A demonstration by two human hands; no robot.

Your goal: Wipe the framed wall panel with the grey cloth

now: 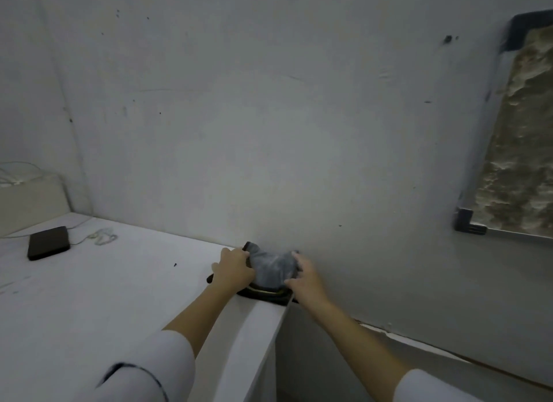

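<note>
My left hand [235, 270] and right hand [302, 279] both clutch the grey cloth [272, 268] bunched between them, so I'd ball it tight before lifting to the framed wall panel [523, 162] up-right of my right hand

Your left hand [235, 270] and right hand [302, 277] both grip the grey cloth [273, 268] at the far right corner of the desk [119, 297], atop a dark flat object [263, 295] (gold-trimmed edge showing); the framed wall panel [520, 138] hangs well apart, up right.

Two hands [235, 271] [303, 279], one grey cloth [272, 267], one framed panel [520, 132], one black box [49, 242].
</note>
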